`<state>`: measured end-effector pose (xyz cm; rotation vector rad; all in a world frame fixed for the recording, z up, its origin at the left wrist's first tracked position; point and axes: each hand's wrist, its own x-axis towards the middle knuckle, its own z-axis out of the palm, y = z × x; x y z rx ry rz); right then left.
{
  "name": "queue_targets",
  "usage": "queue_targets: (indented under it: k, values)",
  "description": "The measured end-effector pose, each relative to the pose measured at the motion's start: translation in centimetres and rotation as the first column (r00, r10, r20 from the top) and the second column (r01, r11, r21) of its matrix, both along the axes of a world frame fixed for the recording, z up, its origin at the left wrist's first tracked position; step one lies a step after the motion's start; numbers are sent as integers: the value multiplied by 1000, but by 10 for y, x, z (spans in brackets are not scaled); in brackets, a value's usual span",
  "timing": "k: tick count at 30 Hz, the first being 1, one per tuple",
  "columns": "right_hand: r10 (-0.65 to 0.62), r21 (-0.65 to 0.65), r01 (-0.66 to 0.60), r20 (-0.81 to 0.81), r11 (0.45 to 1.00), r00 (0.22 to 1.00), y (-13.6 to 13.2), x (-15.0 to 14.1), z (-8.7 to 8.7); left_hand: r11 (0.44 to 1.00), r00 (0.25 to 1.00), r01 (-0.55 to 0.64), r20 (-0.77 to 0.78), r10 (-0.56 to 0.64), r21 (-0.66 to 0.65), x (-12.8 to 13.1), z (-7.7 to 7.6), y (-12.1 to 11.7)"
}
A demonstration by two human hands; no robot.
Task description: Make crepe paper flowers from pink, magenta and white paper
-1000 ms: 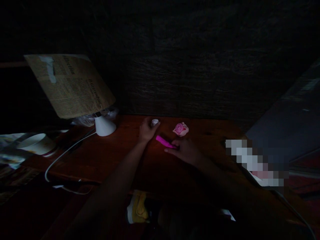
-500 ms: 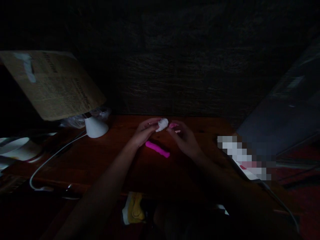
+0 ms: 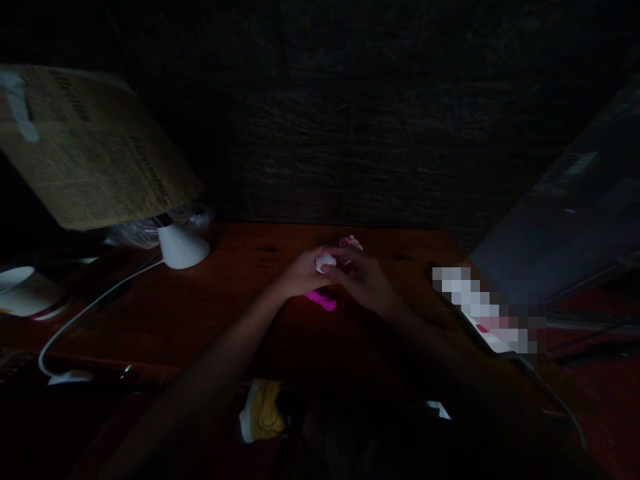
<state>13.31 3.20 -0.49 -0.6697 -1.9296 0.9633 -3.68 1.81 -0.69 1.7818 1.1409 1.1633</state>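
Observation:
A soft white lump (image 3: 325, 263), which looks like modelling clay, is between my two hands. My left hand (image 3: 301, 272) is curled around it from the left. From the right, the thumb and fingers of my right hand (image 3: 367, 279) press on the same lump. Partly covered by my hands, a bright magenta roll (image 3: 321, 302), also clay-like, lies on the table just below them. Beyond my right fingers is a small pink-and-white piece (image 3: 351, 242), which seems to rest on the table. The light is dim and finger details are hard to see.
On the wooden table (image 3: 240, 320), a lamp with a white base (image 3: 183, 248) and newsprint shade (image 3: 100, 147) stands left. A white paper cup (image 3: 30, 293) is at far left. A partly blurred-out white object (image 3: 495, 340) with a cable lies right. A dark wall (image 3: 350, 133) rises behind.
My hands have come together around the white lump. My right fingers have moved left onto it, away from the pink-and-white piece. The view has shifted slightly.

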Motion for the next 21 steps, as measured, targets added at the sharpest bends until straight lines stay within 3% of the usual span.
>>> queue_targets:
  k: [7, 12, 17, 19, 21]
  values:
    - [-48, 212, 42, 20, 976, 999, -2, -2, -1, 993, 993, -84, -80, 91, 87, 5, -1, 0]
    - [-179, 335, 204, -105, 920, 978, -4, -3, -2, 982, 987, -116, -97, 131, 149, 10, 4, -4]
    - [-215, 284, 261, -185, 923, 959, -6, -1, 4, 916, 925, -364, -44, 376, 168, 10, 13, -10]
    - [-287, 219, 323, -180, 921, 941, -6, 0, 5, 885, 889, -458, 53, 455, 80, 9, 15, -11]
    - [-339, 131, 359, -153, 924, 928, -4, 0, 4, 894, 874, -440, 190, 448, -82, 8, 16, -9]
